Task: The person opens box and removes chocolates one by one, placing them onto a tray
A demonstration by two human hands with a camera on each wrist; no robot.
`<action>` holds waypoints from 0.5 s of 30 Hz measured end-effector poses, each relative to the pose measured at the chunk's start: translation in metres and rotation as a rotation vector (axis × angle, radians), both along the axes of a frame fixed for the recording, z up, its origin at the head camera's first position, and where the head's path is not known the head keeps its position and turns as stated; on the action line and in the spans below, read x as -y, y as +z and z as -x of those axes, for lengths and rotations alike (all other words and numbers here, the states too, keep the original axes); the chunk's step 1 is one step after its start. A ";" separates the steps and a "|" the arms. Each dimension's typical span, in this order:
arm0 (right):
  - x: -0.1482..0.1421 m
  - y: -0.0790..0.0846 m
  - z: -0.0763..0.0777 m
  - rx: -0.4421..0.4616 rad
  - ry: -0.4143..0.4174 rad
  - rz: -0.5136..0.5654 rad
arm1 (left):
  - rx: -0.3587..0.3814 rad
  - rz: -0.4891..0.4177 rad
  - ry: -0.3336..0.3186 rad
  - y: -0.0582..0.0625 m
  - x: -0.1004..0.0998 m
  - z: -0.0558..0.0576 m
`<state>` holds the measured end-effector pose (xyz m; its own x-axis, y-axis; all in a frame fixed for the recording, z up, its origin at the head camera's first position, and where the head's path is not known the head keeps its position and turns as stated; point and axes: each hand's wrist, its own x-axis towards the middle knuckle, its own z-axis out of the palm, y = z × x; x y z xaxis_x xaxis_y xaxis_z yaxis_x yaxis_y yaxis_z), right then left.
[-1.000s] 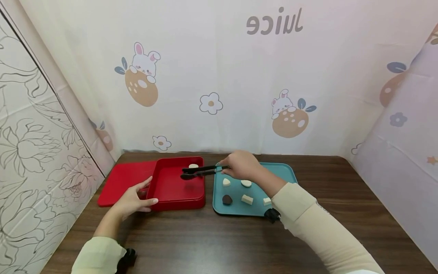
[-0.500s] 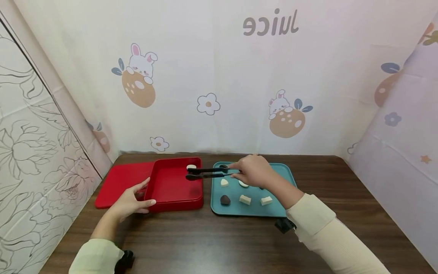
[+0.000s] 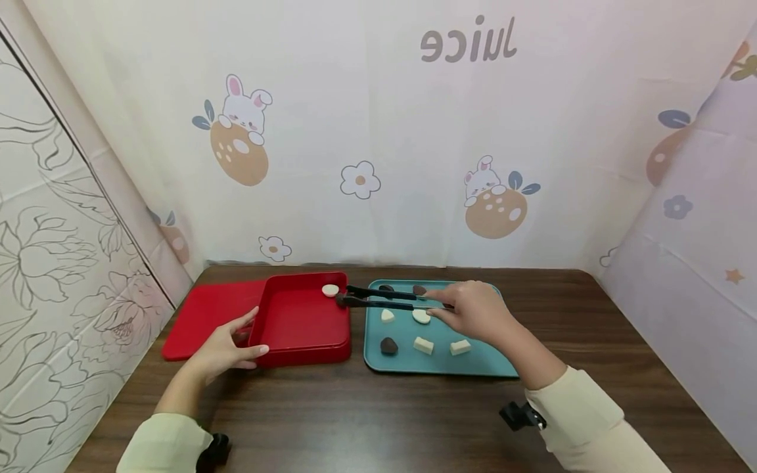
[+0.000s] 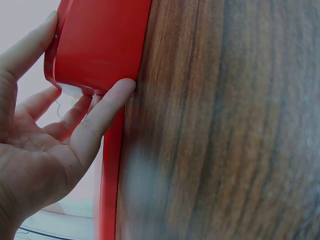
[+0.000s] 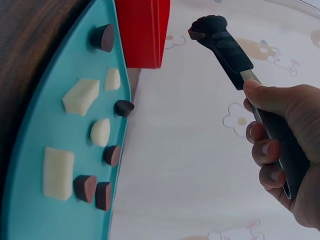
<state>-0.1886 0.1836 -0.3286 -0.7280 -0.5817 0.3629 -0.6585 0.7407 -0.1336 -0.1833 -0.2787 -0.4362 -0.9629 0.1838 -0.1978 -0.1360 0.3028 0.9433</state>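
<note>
My right hand [image 3: 473, 312] grips black-and-metal kitchen tongs [image 3: 384, 293]; their arms stand apart and nothing shows between the tips, which overlap the right rim of a red box [image 3: 304, 357]. Inside that box, at the back right corner, lies one white oval piece [image 3: 330, 290]. My left hand [image 3: 227, 351] holds the box by its front left corner, thumb on the front wall [image 4: 95, 47] and fingers along the left side. To the right, a teal tray [image 3: 491, 358] carries several chocolate-like pieces, such as a dark brown one [image 3: 388, 345] and a white bar [image 3: 423, 345].
A flat red panel [image 3: 195, 322], like a lid, lies behind and left of the box. Both box and tray sit toward the back of the brown wooden table [image 3: 367, 420]. A printed curtain [image 3: 402, 217] hangs right behind the table's back edge.
My right hand has moved right with the tongs, drawing their tips from over the box interior to its right rim. The white oval piece stays in the box; my left hand keeps its hold.
</note>
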 end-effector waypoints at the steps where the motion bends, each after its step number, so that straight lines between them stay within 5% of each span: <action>1: -0.003 -0.001 -0.003 0.001 -0.014 0.003 | 0.000 -0.002 -0.002 0.000 0.000 0.000; 15: -0.043 -0.028 -0.032 -0.105 -0.112 0.129 | 0.006 -0.001 -0.001 -0.001 0.000 0.001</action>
